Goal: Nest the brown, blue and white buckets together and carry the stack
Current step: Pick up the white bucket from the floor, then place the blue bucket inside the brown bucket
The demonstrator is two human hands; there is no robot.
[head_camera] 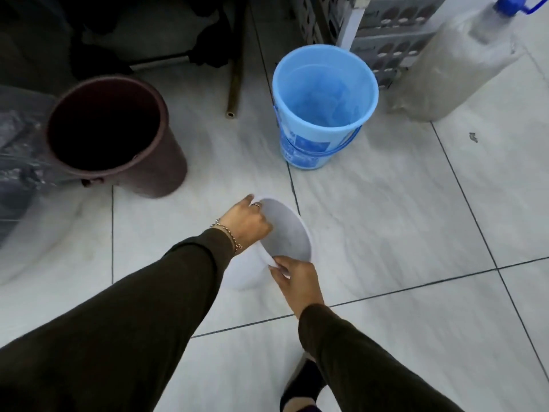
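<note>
A small white bucket [285, 233] is in the middle of the view, tilted with its mouth toward the right. My left hand [245, 223] grips its far rim and my right hand [297, 278] grips its near rim. The brown bucket [118, 135] stands on the tiled floor at the left, empty and leaning slightly. At the upper right of centre stands the blue bucket [323, 105], upright and empty, its blue handle hanging down its side. All three buckets are apart from each other.
Grey crates [383, 34] and a large dusty water bottle with a blue cap [463, 60] stand behind the blue bucket. A pipe [236, 84] leans between the two buckets. Plastic-wrapped items [17, 138] lie at the left. My foot [303, 385] is at the bottom.
</note>
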